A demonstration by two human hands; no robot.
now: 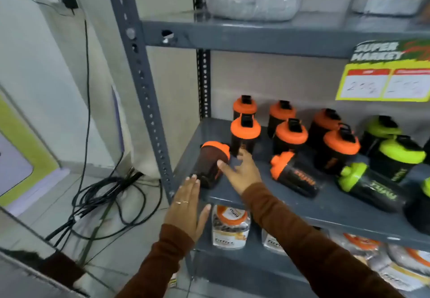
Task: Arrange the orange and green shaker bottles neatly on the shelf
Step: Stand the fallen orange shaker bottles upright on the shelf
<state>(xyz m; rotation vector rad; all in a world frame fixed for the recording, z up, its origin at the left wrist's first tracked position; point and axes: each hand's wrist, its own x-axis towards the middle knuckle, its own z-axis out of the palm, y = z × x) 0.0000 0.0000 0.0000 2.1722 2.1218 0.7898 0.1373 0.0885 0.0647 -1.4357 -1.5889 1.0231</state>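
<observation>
On the grey shelf stand several black shaker bottles with orange lids, such as one at the left. Two green-lidded bottles stand upright at the right. One orange-lidded bottle lies tipped near the shelf's front left corner; another orange-lidded bottle and a green-lidded bottle lie on their sides further right. My right hand is open, its thumb touching the tipped left bottle. My left hand is open and flat at the shelf's front edge, fingertips just below that bottle.
A grey perforated upright post frames the shelf's left side. Packaged jars fill the shelf below; bags sit on the shelf above. A yellow price sign hangs at the right. Black cables lie on the floor to the left.
</observation>
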